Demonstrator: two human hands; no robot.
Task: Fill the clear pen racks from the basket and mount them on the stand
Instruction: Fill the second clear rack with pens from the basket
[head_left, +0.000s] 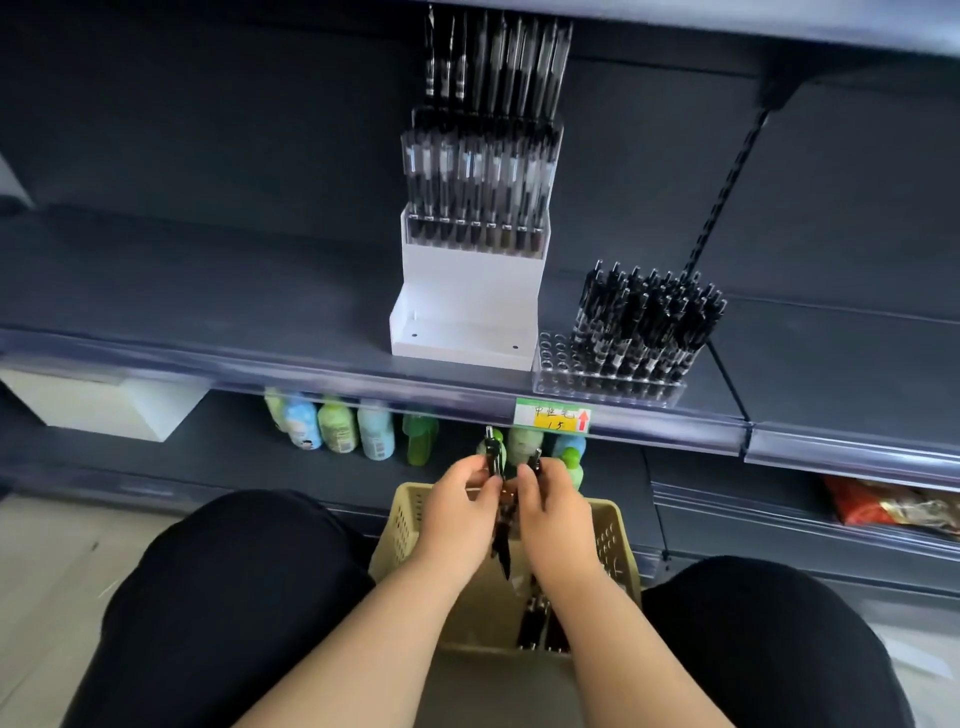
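Pens (503, 540) pinched by left hand (460, 493) and right hand (553, 501) over basket (404, 519); clear rack (553, 356) partly filled.

Clear glossy plastic rack (608, 387), perforated basket (410, 525)

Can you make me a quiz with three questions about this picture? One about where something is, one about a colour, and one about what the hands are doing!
1. Where is the loose clear rack?
A. on the shelf, right of the white stand
B. on the floor
C. on the person's lap

2. What colour is the basket?
A. red
B. beige
C. blue

3. What are the left hand and right hand doing?
A. lying flat on the knees
B. holding pens
C. lifting a bottle

Answers:
1 A, it sits beside the stand at the shelf edge.
2 B, its holed wall is beige.
3 B, both grip black pens above the basket.
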